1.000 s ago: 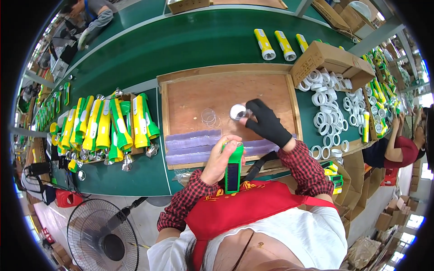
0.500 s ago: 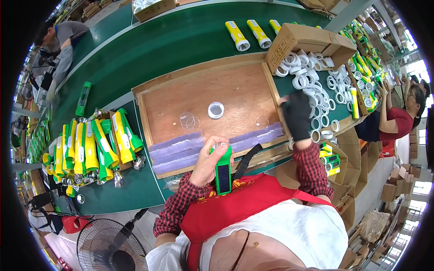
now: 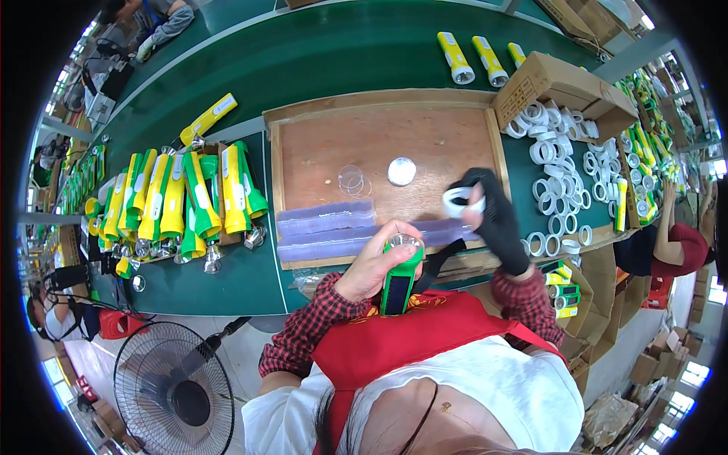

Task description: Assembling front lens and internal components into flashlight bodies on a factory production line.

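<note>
My left hand point(image 3: 374, 267) is closed round a green flashlight point(image 3: 398, 285), held upright close to the red apron, its clear reflector end facing up. A dark rectangular panel shows on its side. In a black fingerless glove, my right hand point(image 3: 493, 220) pinches a white plastic ring point(image 3: 459, 203) above the wooden tray point(image 3: 315, 148). On the tray, long rows of clear lens discs in purplish film point(image 3: 326, 220) lie along the near side. A white ring with a lens in it point(image 3: 401, 171) sits mid-tray, and loose clear discs point(image 3: 351, 179) lie left of it.
Many loose white rings point(image 3: 557, 171) spill from a cardboard box point(image 3: 565, 87) on the right. Yellow and green flashlight bodies point(image 3: 178, 197) are heaped on the left. Finished-looking flashlights point(image 3: 455, 59) lie on the green belt behind. A fan point(image 3: 178, 394) stands lower left; other people work nearby.
My right hand has come left from the ring pile and now carries a white ring over the tray. The left hand still holds the green flashlight. The view has shifted.
</note>
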Demonstrator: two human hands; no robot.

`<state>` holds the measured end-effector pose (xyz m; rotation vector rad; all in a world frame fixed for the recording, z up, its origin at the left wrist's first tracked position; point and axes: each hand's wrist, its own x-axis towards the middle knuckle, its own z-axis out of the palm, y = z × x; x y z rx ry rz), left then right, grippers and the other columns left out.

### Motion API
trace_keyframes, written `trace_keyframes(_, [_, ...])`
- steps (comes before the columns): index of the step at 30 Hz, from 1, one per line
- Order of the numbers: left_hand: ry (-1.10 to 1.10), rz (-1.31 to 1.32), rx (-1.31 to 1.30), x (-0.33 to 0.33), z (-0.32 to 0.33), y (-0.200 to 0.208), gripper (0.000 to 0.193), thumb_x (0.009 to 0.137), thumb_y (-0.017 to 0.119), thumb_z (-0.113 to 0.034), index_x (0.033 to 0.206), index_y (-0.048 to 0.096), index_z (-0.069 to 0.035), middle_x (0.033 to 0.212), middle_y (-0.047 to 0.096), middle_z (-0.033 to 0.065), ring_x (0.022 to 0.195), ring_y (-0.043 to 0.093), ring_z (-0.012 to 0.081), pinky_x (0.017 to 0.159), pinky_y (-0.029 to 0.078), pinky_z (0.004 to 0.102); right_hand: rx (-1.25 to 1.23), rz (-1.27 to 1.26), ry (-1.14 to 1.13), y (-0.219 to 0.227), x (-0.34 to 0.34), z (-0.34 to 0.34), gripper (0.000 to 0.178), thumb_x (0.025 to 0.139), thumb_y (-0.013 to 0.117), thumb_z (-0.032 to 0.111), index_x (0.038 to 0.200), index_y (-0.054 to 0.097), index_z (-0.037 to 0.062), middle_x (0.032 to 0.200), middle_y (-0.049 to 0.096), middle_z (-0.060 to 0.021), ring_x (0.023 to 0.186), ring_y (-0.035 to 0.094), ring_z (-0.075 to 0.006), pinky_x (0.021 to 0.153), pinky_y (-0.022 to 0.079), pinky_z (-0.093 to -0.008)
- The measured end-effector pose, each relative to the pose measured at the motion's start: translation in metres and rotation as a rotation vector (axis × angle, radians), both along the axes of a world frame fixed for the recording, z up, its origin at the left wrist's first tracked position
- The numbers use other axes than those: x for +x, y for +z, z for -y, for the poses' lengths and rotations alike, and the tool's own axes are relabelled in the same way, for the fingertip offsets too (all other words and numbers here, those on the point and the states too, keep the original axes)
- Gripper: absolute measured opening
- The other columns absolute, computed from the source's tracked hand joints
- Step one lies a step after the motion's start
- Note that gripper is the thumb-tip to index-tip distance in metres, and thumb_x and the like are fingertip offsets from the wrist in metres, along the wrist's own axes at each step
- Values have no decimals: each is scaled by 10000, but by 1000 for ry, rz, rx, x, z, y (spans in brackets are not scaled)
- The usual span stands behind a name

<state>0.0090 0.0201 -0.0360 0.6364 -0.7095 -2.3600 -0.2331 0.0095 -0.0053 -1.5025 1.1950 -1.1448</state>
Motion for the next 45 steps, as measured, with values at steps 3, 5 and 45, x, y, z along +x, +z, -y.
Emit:
trace_keyframes(3, [17,2,10,1,-2,2,420,887,696,-281,1157,476,-45,971,579,58,824,607,144,728,531,298,20,-30,228,-1,55,-15,466,917,572,295,1279,510,9,1139,569,-122,1001,572,-207,855,461,-332])
trace_keyframes(5, [-14,-7,-10,6,-3,-6,543,852,726,-374,1197,474,-38,1050,558,50,901,606,147,742,537,305,-38,-29,251,0,71,-20,347,949,492,218,1210,536,-7,1185,581,-197,991,611,-313,836,486,-370])
trace_keyframes(45, [-557,-264,74,1,31,42,305,798,735,-123,984,518,-15,687,552,63,510,569,139,460,461,263,-254,152,562,51,43,35,273,727,782,148,940,652,40,1001,617,-140,921,614,-270,798,478,-361])
